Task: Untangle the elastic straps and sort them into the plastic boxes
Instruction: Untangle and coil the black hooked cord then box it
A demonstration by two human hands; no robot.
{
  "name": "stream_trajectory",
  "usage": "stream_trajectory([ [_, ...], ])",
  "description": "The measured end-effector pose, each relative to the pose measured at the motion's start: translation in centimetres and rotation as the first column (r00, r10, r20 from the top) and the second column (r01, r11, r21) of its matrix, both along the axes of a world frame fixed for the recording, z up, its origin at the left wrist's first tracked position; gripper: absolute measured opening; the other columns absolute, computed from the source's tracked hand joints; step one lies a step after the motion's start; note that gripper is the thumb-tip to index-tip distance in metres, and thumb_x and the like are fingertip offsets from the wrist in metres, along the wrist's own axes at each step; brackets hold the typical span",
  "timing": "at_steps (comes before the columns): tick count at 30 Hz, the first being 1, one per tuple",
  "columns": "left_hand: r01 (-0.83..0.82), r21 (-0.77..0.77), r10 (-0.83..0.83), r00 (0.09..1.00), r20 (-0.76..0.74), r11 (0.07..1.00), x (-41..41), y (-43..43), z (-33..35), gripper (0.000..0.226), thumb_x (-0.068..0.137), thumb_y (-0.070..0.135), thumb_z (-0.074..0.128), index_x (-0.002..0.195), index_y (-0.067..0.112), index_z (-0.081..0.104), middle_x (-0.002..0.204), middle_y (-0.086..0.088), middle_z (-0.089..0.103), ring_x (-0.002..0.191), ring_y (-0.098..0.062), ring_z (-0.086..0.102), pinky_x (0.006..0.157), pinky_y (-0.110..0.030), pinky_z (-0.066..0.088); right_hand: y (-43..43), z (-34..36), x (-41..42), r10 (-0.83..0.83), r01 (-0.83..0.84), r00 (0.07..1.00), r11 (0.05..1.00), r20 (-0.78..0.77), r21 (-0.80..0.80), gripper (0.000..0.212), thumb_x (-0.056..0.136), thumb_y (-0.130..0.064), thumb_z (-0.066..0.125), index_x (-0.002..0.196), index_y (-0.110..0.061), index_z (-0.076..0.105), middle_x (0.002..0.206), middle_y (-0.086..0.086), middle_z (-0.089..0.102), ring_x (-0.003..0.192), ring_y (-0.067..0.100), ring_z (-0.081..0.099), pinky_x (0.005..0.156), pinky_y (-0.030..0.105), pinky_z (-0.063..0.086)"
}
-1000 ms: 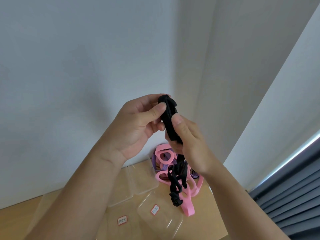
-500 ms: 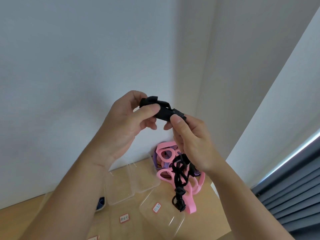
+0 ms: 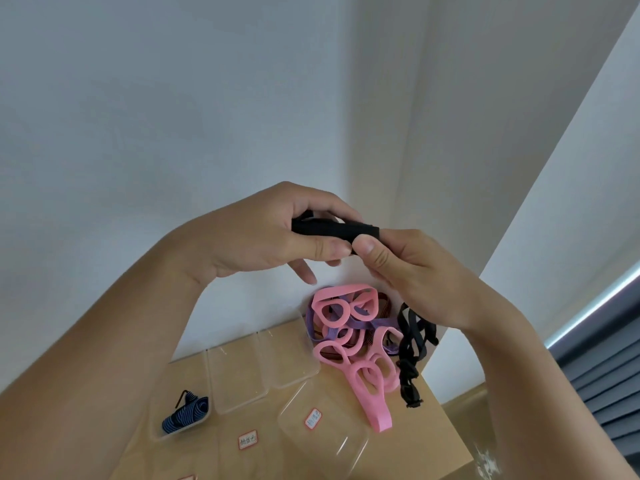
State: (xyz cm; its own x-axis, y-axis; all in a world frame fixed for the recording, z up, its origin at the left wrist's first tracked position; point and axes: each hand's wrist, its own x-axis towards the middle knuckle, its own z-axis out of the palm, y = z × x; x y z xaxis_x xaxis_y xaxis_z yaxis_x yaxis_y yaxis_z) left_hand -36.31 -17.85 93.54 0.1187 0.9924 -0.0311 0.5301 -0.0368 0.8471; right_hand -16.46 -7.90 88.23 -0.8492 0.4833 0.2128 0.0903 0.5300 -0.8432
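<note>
Above the counter [image 3: 429, 441], I see my left grip [image 3: 270, 237] and right grip [image 3: 415, 271] both pinching a folded black elastic strap [image 3: 336, 230], held level between them; its loose tail hangs below the right grip. Beneath, a pink and purple strap tangle [image 3: 349, 336] lies beside clear plastic boxes [image 3: 239, 379]; one holds a blue striped strap [image 3: 187, 414].

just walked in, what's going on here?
A person holds a black strap up between both hands. The left hand grips one end, the right hand pinches the other, and the rest dangles below. A tangle of pink and purple straps lies on the table beside clear plastic boxes. One box holds a blue striped strap.
</note>
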Motion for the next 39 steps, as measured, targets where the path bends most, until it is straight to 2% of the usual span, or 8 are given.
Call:
stream_trajectory([
  [4,0.007,-0.088,0.003,0.993,0.115,0.996,0.0,0.7,0.4,0.026,0.091,0.03,0.069,0.115,0.02,0.074,0.105,-0.004,0.075,0.094,-0.03,0.075,0.061,-0.034,0.059,-0.1,0.1,0.1,-0.033,0.031,0.999,0.996,0.025,0.08,0.064,0.087,-0.081,0.031,0.083,-0.024,0.061,0.067,0.012,0.036,0.062,0.03,0.041,0.065,0.054,0.043],
  [8,0.014,-0.049,-0.013,0.999,0.03,0.999,-0.1,1.3,0.7,0.018,0.09,0.026,0.072,0.106,0.017,0.071,0.092,-0.002,0.072,0.074,-0.023,0.07,0.047,-0.028,0.048,-0.2,0.2,0.1,-0.016,0.007,0.998,0.99,0.06,0.143,0.062,0.095,-0.065,0.035,0.104,-0.013,0.067,0.067,0.016,0.043,0.061,0.028,0.041,0.062,0.046,0.042],
  [13,0.088,-0.057,-0.094,0.988,-0.125,0.995,-0.1,1.0,1.0,0.009,0.097,0.013,0.067,0.106,0.013,0.067,0.071,0.014,0.068,0.046,-0.003,0.055,0.041,-0.017,0.034,0.7,0.1,0.9,0.041,-0.049,0.993,0.996,0.114,0.07,0.037,0.093,-0.051,0.051,0.076,-0.018,0.056,0.062,-0.007,0.038,0.057,0.013,0.035,0.055,0.034,0.033],
  [17,0.03,0.018,-0.025,0.972,-0.234,0.999,0.4,1.0,0.3,0.009,0.096,0.02,0.07,0.104,0.02,0.067,0.079,0.014,0.07,0.06,-0.012,0.062,0.055,-0.018,0.046,1.2,0.0,1.0,0.021,-0.03,0.994,0.997,0.111,0.076,0.033,0.096,-0.05,0.055,0.064,-0.041,0.056,0.056,-0.014,0.035,0.052,0.01,0.033,0.05,0.02,0.029],
  [21,-0.076,0.13,0.108,0.961,-0.256,0.989,1.1,1.0,-0.4,0.02,0.098,0.022,0.067,0.117,0.025,0.069,0.089,0.013,0.071,0.066,-0.002,0.061,0.064,-0.017,0.049,1.3,-0.3,0.6,-0.075,0.073,0.996,0.996,0.039,0.043,0.032,0.093,-0.052,0.052,0.072,-0.031,0.062,0.051,-0.014,0.044,0.045,0.007,0.037,0.045,0.016,0.033],
  [26,-0.179,0.367,0.316,0.878,-0.359,0.913,3.4,1.7,-1.3,0.021,0.102,0.018,0.058,0.12,0.018,0.069,0.098,0.001,0.068,0.084,-0.013,0.058,0.073,-0.025,0.044,0.6,-1.0,-0.5,-0.185,0.184,0.982,0.983,-0.043,-0.011,0.034,0.103,-0.038,0.05,0.073,-0.026,0.06,0.051,-0.016,0.049,0.045,0.004,0.04,0.048,0.013,0.033],
  [33,-0.159,0.238,0.26,0.833,-0.489,0.958,3.9,1.3,-1.7,0.019,0.105,0.019,0.053,0.118,0.021,0.066,0.092,0.007,0.054,0.081,-0.005,0.051,0.068,-0.021,0.037,0.5,0.1,1.0,-0.246,0.232,0.969,0.932,0.015,0.279,0.026,0.095,-0.037,0.064,0.072,-0.025,0.063,0.057,-0.009,0.051,0.05,0.011,0.043,0.049,0.021,0.032],
  [39,0.007,0.055,0.024,0.836,-0.548,0.998,4.2,1.0,-0.7,0.015,0.104,0.021,0.053,0.105,0.025,0.068,0.08,0.009,0.059,0.072,-0.011,0.055,0.066,-0.03,0.045,1.3,3.1,2.6,-0.144,0.153,0.988,0.961,-0.055,0.229,0.025,0.068,-0.042,0.087,0.066,-0.025,0.069,0.049,-0.011,0.054,0.043,0.005,0.042,0.044,0.014,0.031],
])
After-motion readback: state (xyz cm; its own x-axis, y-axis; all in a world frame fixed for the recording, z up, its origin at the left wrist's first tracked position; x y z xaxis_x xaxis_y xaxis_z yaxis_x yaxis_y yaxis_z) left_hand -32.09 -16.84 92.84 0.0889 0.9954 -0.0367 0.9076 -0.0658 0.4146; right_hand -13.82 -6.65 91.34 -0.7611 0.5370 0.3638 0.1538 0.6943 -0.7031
